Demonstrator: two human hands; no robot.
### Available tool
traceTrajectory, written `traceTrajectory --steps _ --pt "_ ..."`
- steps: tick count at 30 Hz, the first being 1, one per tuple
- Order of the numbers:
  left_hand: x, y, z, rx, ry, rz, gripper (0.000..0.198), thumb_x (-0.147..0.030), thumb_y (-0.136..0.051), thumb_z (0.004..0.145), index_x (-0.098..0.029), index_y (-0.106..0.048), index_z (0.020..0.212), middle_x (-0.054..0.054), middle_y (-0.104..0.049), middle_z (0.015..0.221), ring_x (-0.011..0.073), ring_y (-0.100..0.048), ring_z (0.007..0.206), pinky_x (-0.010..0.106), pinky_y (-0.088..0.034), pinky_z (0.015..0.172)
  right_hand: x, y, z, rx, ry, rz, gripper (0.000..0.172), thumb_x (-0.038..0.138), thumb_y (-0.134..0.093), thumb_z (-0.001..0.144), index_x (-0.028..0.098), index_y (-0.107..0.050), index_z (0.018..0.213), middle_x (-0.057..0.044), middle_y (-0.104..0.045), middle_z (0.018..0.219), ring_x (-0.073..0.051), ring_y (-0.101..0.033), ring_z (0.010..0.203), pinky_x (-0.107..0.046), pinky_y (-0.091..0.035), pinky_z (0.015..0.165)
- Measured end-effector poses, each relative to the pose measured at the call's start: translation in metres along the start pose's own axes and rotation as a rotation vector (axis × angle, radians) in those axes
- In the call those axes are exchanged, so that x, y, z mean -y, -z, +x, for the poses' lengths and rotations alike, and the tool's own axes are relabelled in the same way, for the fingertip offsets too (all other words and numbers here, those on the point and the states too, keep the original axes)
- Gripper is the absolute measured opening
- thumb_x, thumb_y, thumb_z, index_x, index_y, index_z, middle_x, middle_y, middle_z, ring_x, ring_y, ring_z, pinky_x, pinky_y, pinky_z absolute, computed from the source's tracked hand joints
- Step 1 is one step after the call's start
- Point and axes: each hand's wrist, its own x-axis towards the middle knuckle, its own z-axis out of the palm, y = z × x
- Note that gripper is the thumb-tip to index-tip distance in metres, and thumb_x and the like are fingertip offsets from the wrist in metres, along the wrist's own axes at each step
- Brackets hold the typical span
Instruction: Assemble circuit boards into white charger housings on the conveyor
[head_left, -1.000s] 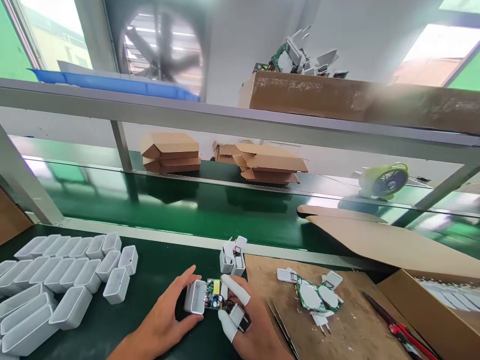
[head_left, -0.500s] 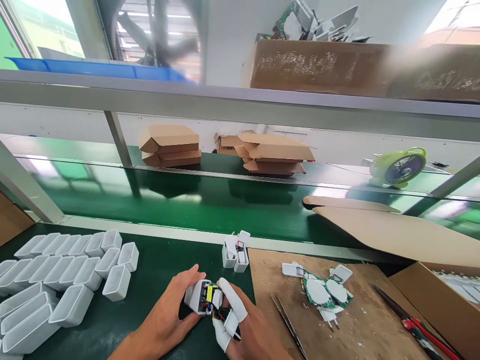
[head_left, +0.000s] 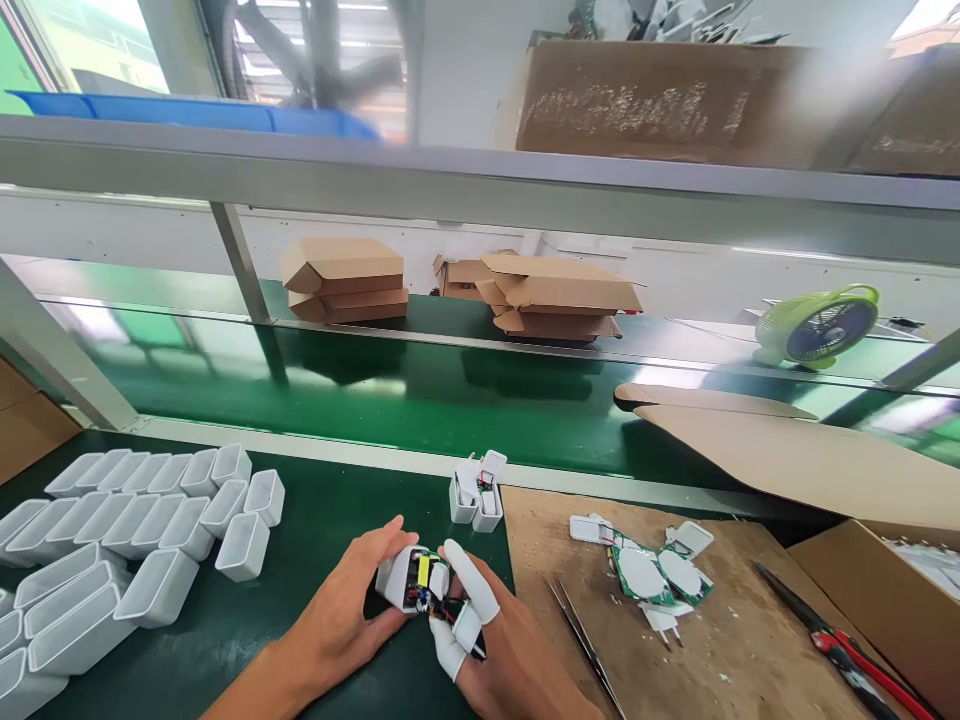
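My left hand (head_left: 337, 600) grips a white plastic housing (head_left: 393, 580) between thumb and fingers. A circuit board (head_left: 426, 575) with a yellow component and dark parts sits at the housing's open end, partly inside as far as I can see. My right hand (head_left: 514, 640), with white finger covers on thumb and index finger, pinches the board and a small white piece (head_left: 466, 625) joined to it by wires. Just beyond stand two white housings (head_left: 487, 517) with parts and wires in them. Tweezers (head_left: 583, 642) lie right of my right hand.
Rows of white plastic housings (head_left: 161, 590) stand on the left. On the brown board (head_left: 547, 520) lie green circuit boards (head_left: 645, 575) and red-handled pliers (head_left: 832, 640). A cardboard box (head_left: 862, 580) is at the right. Folded cartons (head_left: 345, 270) and a green fan (head_left: 821, 325) stand behind.
The camera view has shifted slightly, so the scene sits a little differently. Both hands keep their hold on the housing and circuit board, with hardly any movement between them.
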Motion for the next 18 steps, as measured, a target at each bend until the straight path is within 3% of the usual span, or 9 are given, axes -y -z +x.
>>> traceTrajectory --steps 6,18 --pt "0.0002 0.0004 0.0013 -0.025 -0.045 0.012 0.078 -0.035 -0.064 0.101 -0.036 -0.018 0.163 0.008 -0.061 0.149 0.0293 -0.057 0.138 0.051 -0.048 0.117 0.0042 0.0027 0.0036 0.002 0.002 0.024 0.062 0.015 -0.049 0.094 0.024 -0.039 0.154 -0.013 -0.070 0.125 -0.025 -0.076 0.094 -0.035 -0.063 0.087" --pt "0.0036 0.0016 -0.0001 -0.007 -0.026 0.016 0.083 -0.029 -0.067 0.098 -0.034 -0.018 0.164 0.010 -0.061 0.149 0.0310 -0.057 0.138 0.052 -0.048 0.116 0.0095 0.0027 0.0061 0.017 0.013 0.030 0.064 0.012 -0.049 0.091 0.026 -0.040 0.153 -0.013 -0.067 0.137 -0.027 -0.074 0.109 -0.038 -0.062 0.095"
